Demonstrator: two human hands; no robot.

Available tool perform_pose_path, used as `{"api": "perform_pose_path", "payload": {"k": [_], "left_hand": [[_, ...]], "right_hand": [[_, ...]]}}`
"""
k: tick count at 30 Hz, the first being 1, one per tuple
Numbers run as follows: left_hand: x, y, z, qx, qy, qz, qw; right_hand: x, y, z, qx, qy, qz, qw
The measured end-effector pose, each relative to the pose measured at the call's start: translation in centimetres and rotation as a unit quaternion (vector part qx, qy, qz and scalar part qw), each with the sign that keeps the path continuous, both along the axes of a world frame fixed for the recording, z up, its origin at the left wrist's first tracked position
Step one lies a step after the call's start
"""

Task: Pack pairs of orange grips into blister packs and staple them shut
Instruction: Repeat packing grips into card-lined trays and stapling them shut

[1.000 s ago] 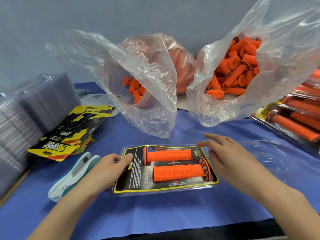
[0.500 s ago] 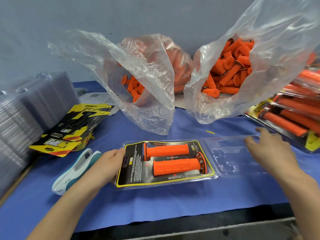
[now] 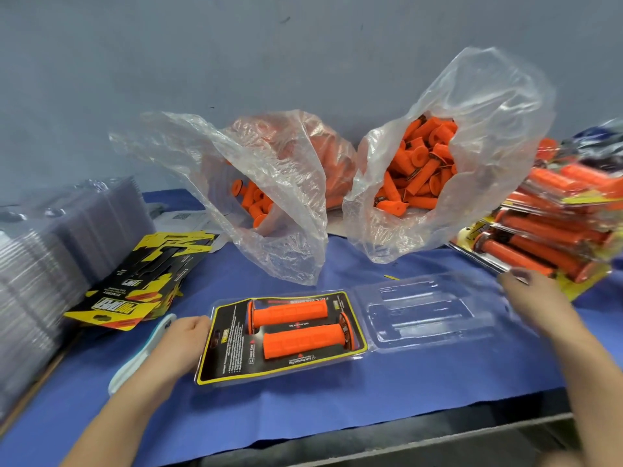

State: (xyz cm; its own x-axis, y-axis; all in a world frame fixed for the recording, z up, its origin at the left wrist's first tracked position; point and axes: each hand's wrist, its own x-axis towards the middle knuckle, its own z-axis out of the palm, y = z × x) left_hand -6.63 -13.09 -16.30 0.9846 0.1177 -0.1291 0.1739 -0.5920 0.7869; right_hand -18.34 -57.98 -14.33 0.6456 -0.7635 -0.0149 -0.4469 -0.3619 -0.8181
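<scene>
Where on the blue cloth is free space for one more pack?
Free: the blue cloth strip along the near edge, before the open clear blister pack; a smaller patch between yellow-black cards and left clear bag. Crowded: right, by stacked finished packs.

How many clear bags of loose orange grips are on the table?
2. The left bag stands behind the open blister pack; the right bag, beside the stack of finished packs. Others may be hidden.

The blister pack (image 3: 279,377) lies open on the blue cloth (image 3: 337,406). Two orange grips (image 3: 290,313) sit side by side on its printed card (image 3: 229,338), with the clear lid (image 3: 428,315) flat to their right. The left hand (image 3: 182,342) holds the pack's left edge. The blurred right hand (image 3: 536,298) is at the lid's far edge.
</scene>
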Motion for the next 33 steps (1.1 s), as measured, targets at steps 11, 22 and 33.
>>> {"api": "perform_pose_path", "payload": {"k": [11, 22, 33], "left_hand": [[0.5, 0.1, 0.3, 0.009, -0.004, -0.012, 1.000], [-1.1, -1.7, 0.3, -0.073, 0.049, -0.072, 0.993], [-1.4, -2.3, -0.1, -0.225, 0.129, -0.132, 0.957]], "right_hand": [[1.9, 7.3, 5.4, 0.389, -0.420, 0.162, 0.804], [1.5, 18.2, 2.0, -0.146, -0.260, 0.443, 0.845], [1.0, 19.1, -1.3, -0.440, -0.093, 0.513, 0.731]]}}
